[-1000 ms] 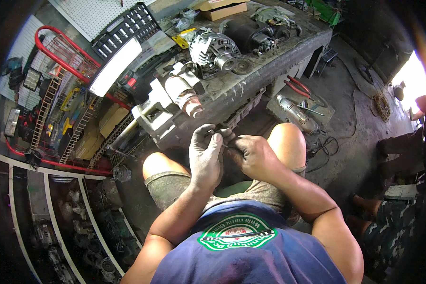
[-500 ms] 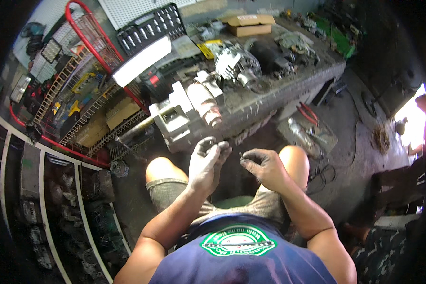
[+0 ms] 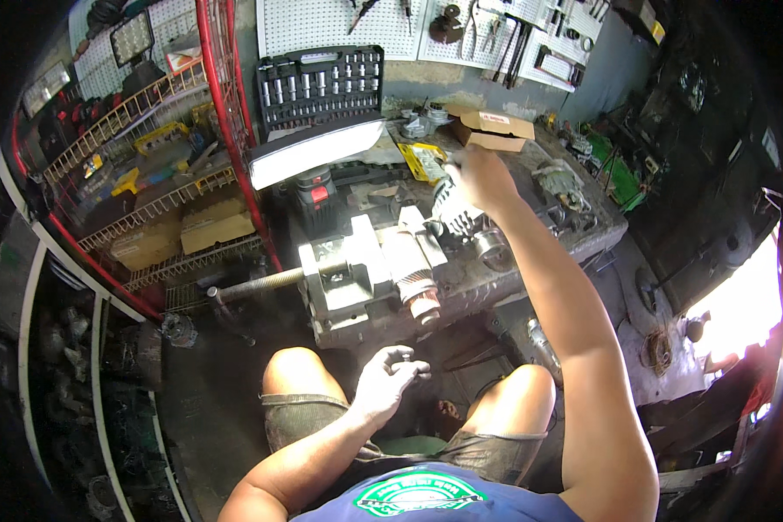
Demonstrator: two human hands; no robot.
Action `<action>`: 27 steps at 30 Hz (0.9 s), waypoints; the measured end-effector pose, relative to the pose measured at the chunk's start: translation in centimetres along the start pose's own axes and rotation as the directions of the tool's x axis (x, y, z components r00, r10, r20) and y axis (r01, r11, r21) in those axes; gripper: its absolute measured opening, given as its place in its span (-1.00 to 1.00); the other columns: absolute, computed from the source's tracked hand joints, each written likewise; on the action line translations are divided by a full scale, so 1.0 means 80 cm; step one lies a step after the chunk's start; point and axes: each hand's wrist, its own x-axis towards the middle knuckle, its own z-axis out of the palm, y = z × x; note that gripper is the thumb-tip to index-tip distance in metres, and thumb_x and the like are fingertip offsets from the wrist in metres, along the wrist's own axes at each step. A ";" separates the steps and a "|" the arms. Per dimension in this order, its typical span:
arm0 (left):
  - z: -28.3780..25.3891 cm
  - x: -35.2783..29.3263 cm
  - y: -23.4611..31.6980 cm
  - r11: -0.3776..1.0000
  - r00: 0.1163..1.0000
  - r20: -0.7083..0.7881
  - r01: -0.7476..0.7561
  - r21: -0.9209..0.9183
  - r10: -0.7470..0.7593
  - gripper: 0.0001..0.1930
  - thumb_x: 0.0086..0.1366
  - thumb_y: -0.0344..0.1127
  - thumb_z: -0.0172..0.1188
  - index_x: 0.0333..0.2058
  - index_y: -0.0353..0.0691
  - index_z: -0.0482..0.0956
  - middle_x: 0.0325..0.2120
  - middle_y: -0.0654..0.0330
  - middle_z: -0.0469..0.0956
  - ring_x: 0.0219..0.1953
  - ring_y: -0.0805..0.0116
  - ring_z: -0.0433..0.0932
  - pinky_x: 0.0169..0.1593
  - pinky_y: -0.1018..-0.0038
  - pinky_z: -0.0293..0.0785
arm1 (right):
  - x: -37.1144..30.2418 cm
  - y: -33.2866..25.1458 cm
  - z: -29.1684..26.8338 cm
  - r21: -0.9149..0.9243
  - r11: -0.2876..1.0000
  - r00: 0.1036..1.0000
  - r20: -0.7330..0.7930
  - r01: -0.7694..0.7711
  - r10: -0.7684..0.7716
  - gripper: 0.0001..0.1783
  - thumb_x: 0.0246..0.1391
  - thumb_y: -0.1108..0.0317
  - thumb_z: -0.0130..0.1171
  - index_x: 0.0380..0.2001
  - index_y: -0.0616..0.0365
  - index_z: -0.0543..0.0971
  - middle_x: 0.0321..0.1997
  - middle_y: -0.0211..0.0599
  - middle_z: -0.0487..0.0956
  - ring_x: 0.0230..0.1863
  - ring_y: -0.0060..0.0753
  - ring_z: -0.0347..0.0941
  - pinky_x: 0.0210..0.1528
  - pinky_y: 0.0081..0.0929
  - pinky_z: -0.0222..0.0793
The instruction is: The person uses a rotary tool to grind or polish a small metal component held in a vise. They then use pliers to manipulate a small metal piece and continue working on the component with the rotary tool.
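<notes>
Plainly, the relation that matters here is at the upper middle of the frame, where our right hand (image 3: 485,179) is stretched out over the bench (image 3: 574,239), just by the far end of the silver motor (image 3: 454,213). From those fingers the motor lies down the frame and slightly left, the yellow packet (image 3: 424,163) sits just to the left, and the open cardboard box (image 3: 498,130) is above. The right hand is much nearer to all three than our left hand (image 3: 384,383). Its fingers are blurred and turned from us, so we cannot tell how far open they are, or whether they touch anything. Down at the lower middle, the left hand has its fingers curled and its thumb drawn in, with what looks like a small dark piece (image 3: 406,358) pinched at the tips. Above it, the copper-ended shaft (image 3: 416,283) rests at the vise (image 3: 348,278), its long axis running down the frame and slightly right.
</notes>
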 end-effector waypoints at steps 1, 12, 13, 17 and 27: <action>-0.001 0.002 0.003 1.000 1.000 0.019 -0.011 0.024 0.010 -0.67 0.49 -0.47 0.20 0.15 -0.36 0.39 -0.12 -0.07 0.73 -0.06 0.25 0.72 0.12 0.38 0.60 | 0.038 0.009 0.014 -0.071 0.996 0.990 0.120 -0.060 0.068 -0.71 0.18 0.44 0.24 -0.05 0.16 0.74 -0.03 0.15 0.71 0.04 0.14 0.68 0.08 -0.05 0.62; -0.012 0.033 0.040 0.948 0.944 0.092 0.318 0.012 -0.317 -0.62 0.50 -0.42 0.20 0.20 -0.36 0.37 -0.09 0.01 0.69 -0.12 0.28 0.71 -0.05 0.35 0.68 | 0.163 0.040 0.083 -0.177 0.956 0.934 0.234 -0.233 0.271 -0.65 0.15 0.32 0.25 -0.03 0.24 0.72 0.04 0.15 0.71 0.09 0.14 0.67 0.12 -0.04 0.61; -0.014 0.033 0.042 0.947 0.940 0.115 0.316 0.057 -0.321 -0.62 0.51 -0.41 0.19 0.22 -0.31 0.37 -0.09 0.04 0.69 -0.13 0.31 0.71 -0.09 0.40 0.68 | 0.150 0.033 0.067 -0.181 0.958 0.945 0.199 -0.224 0.258 -0.62 0.23 0.22 0.19 -0.03 0.25 0.71 -0.02 0.18 0.72 0.02 0.19 0.68 0.09 -0.03 0.60; -0.014 0.029 0.044 0.951 0.942 0.139 0.298 0.083 -0.307 -0.64 0.52 -0.40 0.20 0.19 -0.32 0.38 -0.11 0.04 0.69 -0.14 0.34 0.70 -0.11 0.41 0.68 | 0.026 -0.008 -0.020 0.093 0.996 0.994 -0.108 -0.012 0.022 -0.57 0.28 0.08 0.24 -0.07 0.26 0.69 -0.20 0.10 0.72 -0.12 0.12 0.67 -0.01 -0.08 0.56; -0.004 0.012 0.031 0.967 0.969 0.114 0.233 -0.109 -0.220 -0.65 0.49 -0.43 0.22 0.16 -0.33 0.37 -0.13 -0.07 0.68 -0.16 0.24 0.71 -0.11 0.41 0.68 | -0.211 -0.050 -0.092 0.423 0.833 0.932 0.223 -0.356 0.285 -0.72 0.23 0.31 0.38 -0.06 0.22 0.71 -0.22 -0.03 0.75 -0.20 -0.24 0.71 -0.07 -0.32 0.55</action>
